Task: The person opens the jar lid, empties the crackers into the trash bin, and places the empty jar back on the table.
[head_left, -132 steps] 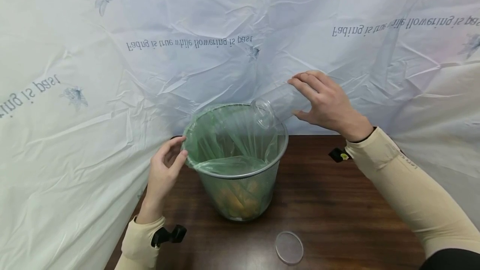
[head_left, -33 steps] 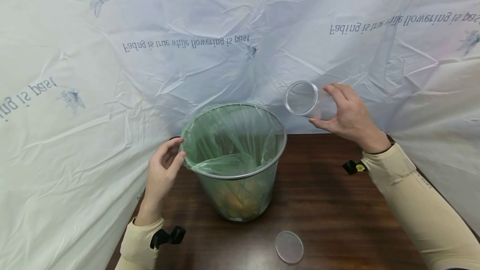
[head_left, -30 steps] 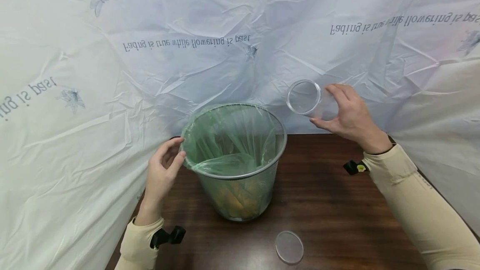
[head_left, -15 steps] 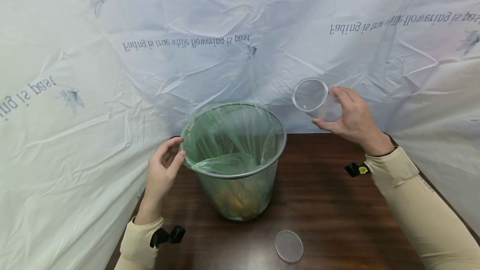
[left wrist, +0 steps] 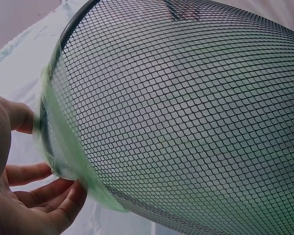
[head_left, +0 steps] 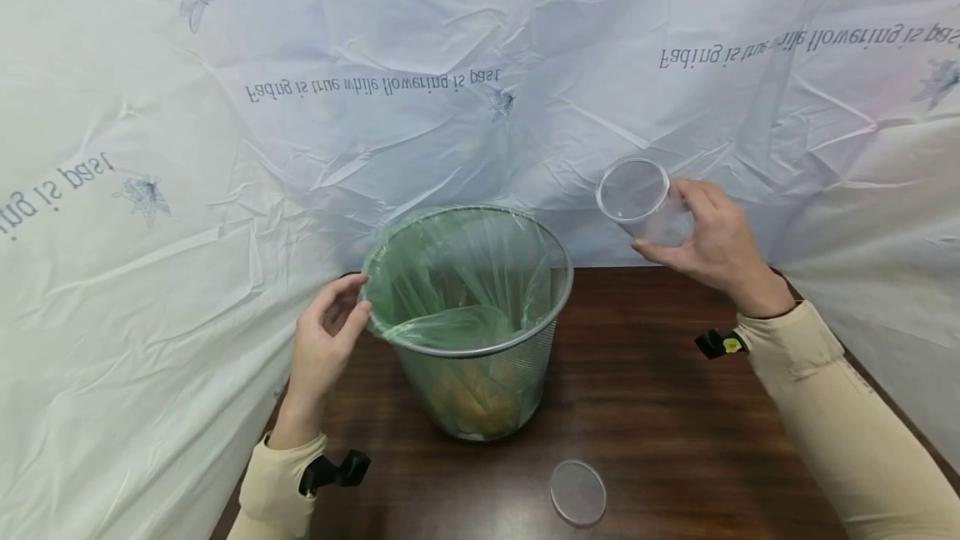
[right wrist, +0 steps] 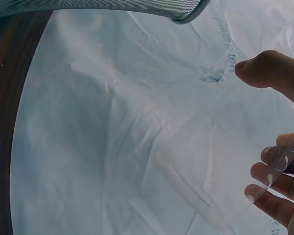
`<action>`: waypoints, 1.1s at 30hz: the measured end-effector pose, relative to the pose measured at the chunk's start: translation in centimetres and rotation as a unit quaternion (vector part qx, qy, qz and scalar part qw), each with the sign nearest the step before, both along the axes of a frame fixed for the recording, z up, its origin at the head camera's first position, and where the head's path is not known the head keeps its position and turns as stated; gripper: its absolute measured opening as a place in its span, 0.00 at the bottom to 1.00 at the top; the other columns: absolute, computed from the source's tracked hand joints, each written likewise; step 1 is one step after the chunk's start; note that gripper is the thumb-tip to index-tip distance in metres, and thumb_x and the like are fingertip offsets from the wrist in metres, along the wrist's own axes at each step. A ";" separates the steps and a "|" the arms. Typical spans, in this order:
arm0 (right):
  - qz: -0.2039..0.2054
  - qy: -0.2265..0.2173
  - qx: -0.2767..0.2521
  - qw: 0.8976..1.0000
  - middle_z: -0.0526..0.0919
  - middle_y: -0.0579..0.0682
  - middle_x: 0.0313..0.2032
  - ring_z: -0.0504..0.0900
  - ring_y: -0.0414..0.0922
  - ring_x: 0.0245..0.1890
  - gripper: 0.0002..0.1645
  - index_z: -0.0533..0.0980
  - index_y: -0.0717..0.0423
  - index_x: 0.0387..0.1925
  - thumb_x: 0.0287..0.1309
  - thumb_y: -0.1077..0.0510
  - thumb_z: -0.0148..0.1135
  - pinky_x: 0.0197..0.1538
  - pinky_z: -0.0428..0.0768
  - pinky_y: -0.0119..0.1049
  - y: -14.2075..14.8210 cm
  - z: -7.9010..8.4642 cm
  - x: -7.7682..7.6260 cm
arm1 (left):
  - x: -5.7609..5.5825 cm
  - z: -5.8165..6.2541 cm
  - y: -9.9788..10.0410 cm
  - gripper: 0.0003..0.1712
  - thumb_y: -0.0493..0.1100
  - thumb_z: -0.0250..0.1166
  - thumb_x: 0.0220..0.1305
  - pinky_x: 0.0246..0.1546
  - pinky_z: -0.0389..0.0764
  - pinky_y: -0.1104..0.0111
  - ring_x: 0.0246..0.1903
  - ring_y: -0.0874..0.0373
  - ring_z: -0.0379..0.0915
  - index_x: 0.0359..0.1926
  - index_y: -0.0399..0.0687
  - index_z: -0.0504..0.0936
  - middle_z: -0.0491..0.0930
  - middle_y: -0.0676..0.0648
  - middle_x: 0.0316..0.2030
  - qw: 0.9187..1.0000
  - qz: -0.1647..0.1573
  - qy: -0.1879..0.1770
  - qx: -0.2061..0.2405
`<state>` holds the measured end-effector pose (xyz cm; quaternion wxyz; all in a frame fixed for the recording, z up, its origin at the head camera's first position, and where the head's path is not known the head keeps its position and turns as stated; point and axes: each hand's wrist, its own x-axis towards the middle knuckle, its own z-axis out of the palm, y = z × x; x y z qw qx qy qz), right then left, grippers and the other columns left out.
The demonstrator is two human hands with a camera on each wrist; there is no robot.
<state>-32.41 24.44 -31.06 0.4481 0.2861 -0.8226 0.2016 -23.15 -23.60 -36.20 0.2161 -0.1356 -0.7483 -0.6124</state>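
Observation:
A silver wire-mesh trash bin [head_left: 542, 350], lined with a thin green plastic bag [head_left: 408, 273], stands upright on the table. Something orange [head_left: 480, 405] shows blurrily through the lower mesh and bag. My left hand [head_left: 324, 348] holds the bin at the left of its rim, thumb and fingertips against the folded-over bag edge [left wrist: 68, 142]. To the right of the bin, in the air, my right hand [head_left: 723, 236] grips a clear plastic jar [head_left: 667, 222]. Its open mouth tilts up and left, and no contents show. The right wrist view shows the jar's transparent base [right wrist: 191, 188].
A round clear lid [head_left: 578, 493] lies flat on the dark wooden table [head_left: 660, 432] in front of the bin. Behind and at both sides hangs a wrinkled white sheet [head_left: 420, 140] with printed lettering and dragonflies.
The jar, earlier tipped over the bin's right rim, has moved right with my right hand and turned more mouth-up. My left hand stays on the rim; bin and lid keep their places.

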 end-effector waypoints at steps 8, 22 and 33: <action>-0.008 -0.008 -0.013 1.000 0.79 0.63 0.37 0.75 0.57 0.36 0.46 0.75 0.68 0.46 0.20 0.48 0.79 0.38 0.70 0.50 0.7 -0.8 0.1 | 0.1 0.0 0.1 0.21 0.35 0.61 0.67 0.52 0.74 0.78 0.52 0.59 0.74 0.60 0.38 0.75 0.75 0.41 0.57 1.000 -0.001 0.003 0.003; -0.019 -0.014 -0.022 0.999 0.77 0.61 0.34 0.74 0.56 0.35 0.44 0.75 0.66 0.44 0.20 0.49 0.79 0.37 0.68 0.48 1.3 -1.7 0.1 | -0.1 -0.2 0.0 0.21 0.34 0.61 0.67 0.53 0.73 0.78 0.54 0.60 0.73 0.60 0.38 0.75 0.75 0.42 0.57 1.000 0.004 0.009 0.003; -0.026 -0.032 -0.022 0.999 0.78 0.62 0.35 0.74 0.56 0.35 0.41 0.73 0.67 0.42 0.22 0.51 0.80 0.36 0.69 0.48 1.7 -2.2 0.2 | -0.1 -0.1 0.0 0.21 0.36 0.61 0.68 0.53 0.74 0.78 0.53 0.59 0.74 0.61 0.39 0.75 0.75 0.42 0.57 1.000 0.003 0.004 0.001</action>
